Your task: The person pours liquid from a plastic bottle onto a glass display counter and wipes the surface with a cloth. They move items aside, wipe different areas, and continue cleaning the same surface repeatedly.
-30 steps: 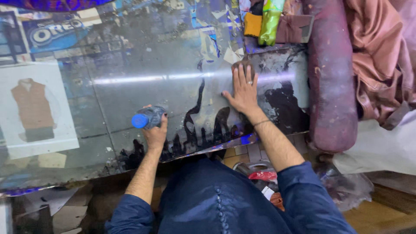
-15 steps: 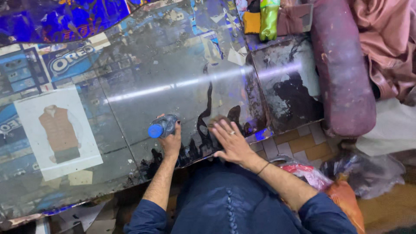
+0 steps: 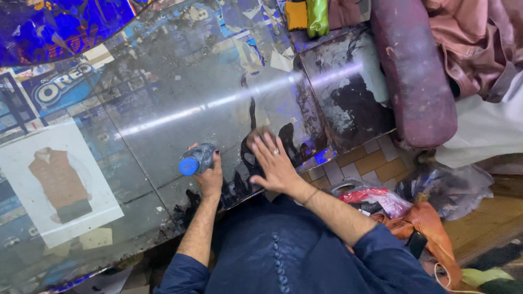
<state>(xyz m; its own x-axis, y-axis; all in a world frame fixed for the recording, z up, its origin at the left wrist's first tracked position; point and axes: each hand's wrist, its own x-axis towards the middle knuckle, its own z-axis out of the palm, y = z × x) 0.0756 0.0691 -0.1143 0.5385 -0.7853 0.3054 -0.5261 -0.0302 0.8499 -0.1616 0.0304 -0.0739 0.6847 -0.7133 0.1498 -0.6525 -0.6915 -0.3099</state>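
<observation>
Left hand point(image 3: 210, 177) of mine is clamped around a small clear bottle with a blue cap point(image 3: 196, 159), which lies tilted with the cap pointing left, just above the glass-topped desk point(image 3: 163, 98). I judge I grip it low and sideways so whatever is inside can come out over the stained patch beside it. The right hand point(image 3: 275, 166) lies flat with fingers spread and holds nothing; its palm presses on the glass over the dark stain point(image 3: 245, 163) that runs along the near edge, a ring showing on one finger. That flat press looks like a rubbing or wiping hold.

Both hands work right at the near edge of the desk, close against my blue shirt point(image 3: 283, 256), so there is little room toward me. Far and left, the glass lies open over printed sheets, among them a picture of a brown vest point(image 3: 59, 182). To the right, the desk ends at a second dark panel point(image 3: 348, 92), with a maroon cushion point(image 3: 414, 71) beyond and bags point(image 3: 414, 212) crowding the tiled floor below.
</observation>
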